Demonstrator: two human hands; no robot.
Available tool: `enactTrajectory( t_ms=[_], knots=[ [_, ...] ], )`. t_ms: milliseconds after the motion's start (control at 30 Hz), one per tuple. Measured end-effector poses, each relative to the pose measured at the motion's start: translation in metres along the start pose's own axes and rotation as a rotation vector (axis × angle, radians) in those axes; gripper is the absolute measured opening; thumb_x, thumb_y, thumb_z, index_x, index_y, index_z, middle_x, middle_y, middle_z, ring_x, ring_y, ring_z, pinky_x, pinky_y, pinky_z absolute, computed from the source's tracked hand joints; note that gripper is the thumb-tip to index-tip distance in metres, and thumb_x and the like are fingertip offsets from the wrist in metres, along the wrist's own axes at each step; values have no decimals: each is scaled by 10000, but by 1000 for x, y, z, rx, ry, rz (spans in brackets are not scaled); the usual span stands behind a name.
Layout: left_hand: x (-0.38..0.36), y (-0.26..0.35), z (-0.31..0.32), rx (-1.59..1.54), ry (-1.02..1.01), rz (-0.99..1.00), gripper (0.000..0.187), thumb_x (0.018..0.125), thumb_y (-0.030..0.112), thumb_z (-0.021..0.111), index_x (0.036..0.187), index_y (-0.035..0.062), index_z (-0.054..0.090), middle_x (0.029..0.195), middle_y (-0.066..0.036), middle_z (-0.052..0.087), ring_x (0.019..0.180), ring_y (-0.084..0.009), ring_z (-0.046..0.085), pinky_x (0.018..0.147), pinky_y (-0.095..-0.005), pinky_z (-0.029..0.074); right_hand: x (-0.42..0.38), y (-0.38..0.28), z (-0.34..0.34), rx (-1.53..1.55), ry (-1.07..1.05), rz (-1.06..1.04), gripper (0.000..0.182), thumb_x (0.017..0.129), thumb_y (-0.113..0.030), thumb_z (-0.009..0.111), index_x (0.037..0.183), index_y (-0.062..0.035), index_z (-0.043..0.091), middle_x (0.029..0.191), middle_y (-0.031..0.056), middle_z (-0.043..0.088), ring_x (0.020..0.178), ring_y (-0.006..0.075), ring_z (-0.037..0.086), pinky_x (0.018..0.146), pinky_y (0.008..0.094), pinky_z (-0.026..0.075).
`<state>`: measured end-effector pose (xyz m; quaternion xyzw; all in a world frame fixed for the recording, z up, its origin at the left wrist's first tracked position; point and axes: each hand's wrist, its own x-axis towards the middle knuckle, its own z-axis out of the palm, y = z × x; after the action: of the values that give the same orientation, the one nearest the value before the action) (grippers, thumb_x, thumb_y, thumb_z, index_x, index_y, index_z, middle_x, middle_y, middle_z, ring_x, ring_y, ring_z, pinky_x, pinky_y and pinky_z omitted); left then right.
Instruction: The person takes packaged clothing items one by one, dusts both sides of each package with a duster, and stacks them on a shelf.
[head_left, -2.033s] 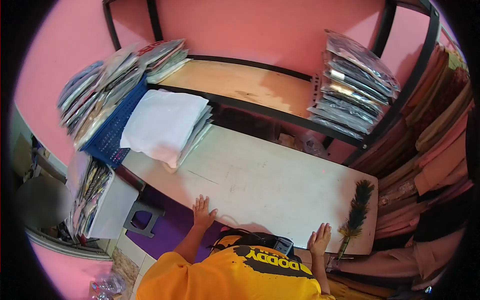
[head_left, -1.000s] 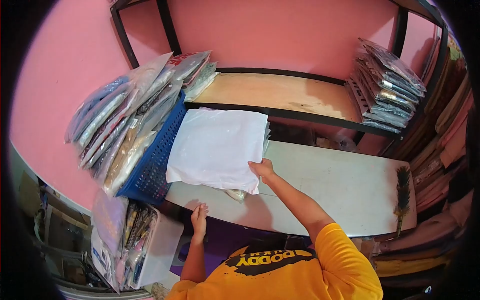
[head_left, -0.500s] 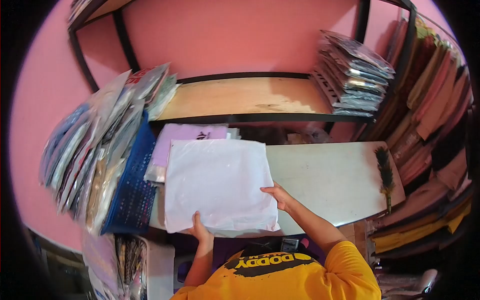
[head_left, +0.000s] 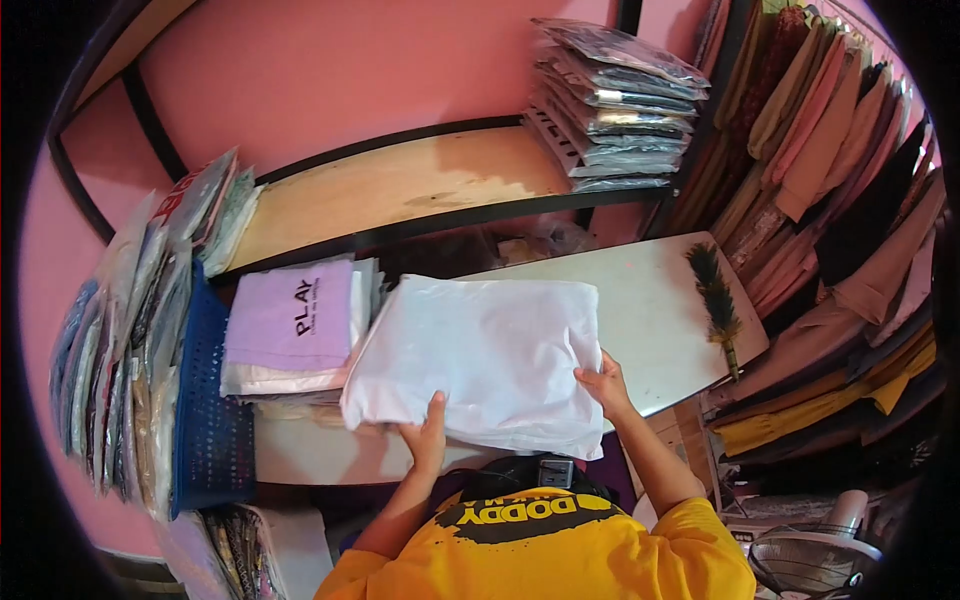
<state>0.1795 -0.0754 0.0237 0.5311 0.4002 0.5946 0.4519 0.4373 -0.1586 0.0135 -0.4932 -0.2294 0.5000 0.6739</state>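
Observation:
I hold a white bagged garment (head_left: 490, 360), flat and wide, with a plastic sheen and creases along its right side. My left hand (head_left: 426, 437) grips its near edge, thumb on top and fingers underneath. At the right edge, my right hand (head_left: 604, 386) pinches it the same way. The packet is over the front of the white table (head_left: 640, 290). Just left of it lies a folded lilac shirt (head_left: 285, 315) printed "PLAY", on a stack of other bagged garments (head_left: 285, 380); the packet's left corner overlaps that stack in this view.
A blue basket (head_left: 212, 410) packed with upright bagged clothes (head_left: 130, 370) stands at the left. Behind the table is a wooden shelf (head_left: 400, 185) with a pile of bagged garments (head_left: 625, 120). A dark green feather duster (head_left: 712, 300) lies at the table's right end, near hanging clothes (head_left: 820, 150).
My view has turned to the right. Both hands have carried the white packet rightward off the lilac shirt, which now shows more fully. The packet looks more tilted and creased.

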Motion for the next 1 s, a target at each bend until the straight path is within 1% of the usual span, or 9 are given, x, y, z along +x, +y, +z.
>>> enactTrajectory(
  t_ms=[233, 333, 433, 533, 600, 700, 867, 933, 1000],
  knots=[
    [47, -69, 118, 20, -381, -127, 488, 721, 118, 633, 1098, -75, 390, 1066, -135, 483, 986, -189, 460, 843, -290, 367, -25, 33, -84, -210, 329, -336, 448, 775, -53, 553, 1178, 0, 365, 1012, 61, 524, 884, 122, 498, 756, 240, 407],
    [55, -154, 137, 154, -296, -127, 565, 723, 181, 632, 1132, -67, 331, 1084, -170, 475, 1001, -216, 463, 845, -304, 374, -22, 80, -150, -450, 197, -37, 414, 794, -189, 557, 1153, -37, 416, 988, 63, 543, 821, 126, 531, 622, 246, 441],
    [28, -184, 130, 452, -390, -531, 619, 728, 234, 625, 1164, -45, 284, 1101, -184, 466, 1025, -247, 453, 872, -326, 358, -33, 48, -186, -751, -141, 364, 309, 784, -212, 563, 1036, -39, 518, 845, 75, 597, 690, 137, 561, 544, 260, 444],
    [-12, -171, 121, 450, -487, -634, 524, 785, 230, 570, 1172, 28, 281, 1131, -130, 422, 981, -218, 467, 804, -346, 422, -26, 34, -271, -1139, 350, -122, 265, 716, -122, 596, 963, -34, 551, 686, 85, 598, 568, 156, 563, 526, 278, 449],
    [-42, -146, 120, 344, -421, -815, 530, 760, 299, 583, 1128, -7, 353, 1031, -150, 486, 817, -193, 537, 621, -312, 479, -29, 1, -306, -1446, 827, -379, 469, 682, -86, 612, 1110, 3, 441, 911, 178, 539, 826, 288, 525, 718, 351, 421],
    [-82, -132, 122, 360, -321, -902, 397, 798, 295, 536, 1033, -12, 447, 912, -133, 528, 728, -150, 543, 488, -283, 464, -31, -25, -346, -1684, 1043, -141, 616, 695, -140, 614, 1209, 3, 306, 1046, 232, 447, 952, 370, 439, 795, 422, 374],
    [-87, -159, 114, 565, -374, -656, 245, 811, 224, 516, 797, -17, 562, 632, -74, 550, 656, -148, 552, 569, -286, 440, -12, -31, -385, -1635, 917, 73, 646, 730, -212, 585, 1230, 12, 242, 1045, 264, 433, 923, 408, 450, 769, 447, 387],
    [-78, -182, 109, 456, -154, -292, 239, 805, 215, 521, 730, -11, 546, 590, -62, 514, 580, -142, 503, 573, -287, 405, 1, -36, -393, -1582, 798, 151, 596, 736, -200, 575, 1202, 18, 273, 1005, 259, 453, 890, 399, 474, 743, 439, 401],
    [-68, -184, 97, 525, -115, -333, 260, 802, 226, 531, 697, -12, 525, 576, -54, 490, 565, -133, 464, 552, -286, 386, 10, -34, -400, -1528, 685, 232, 547, 743, -188, 566, 1175, 23, 305, 966, 255, 474, 856, 390, 497, 718, 431, 414]
  ],
)
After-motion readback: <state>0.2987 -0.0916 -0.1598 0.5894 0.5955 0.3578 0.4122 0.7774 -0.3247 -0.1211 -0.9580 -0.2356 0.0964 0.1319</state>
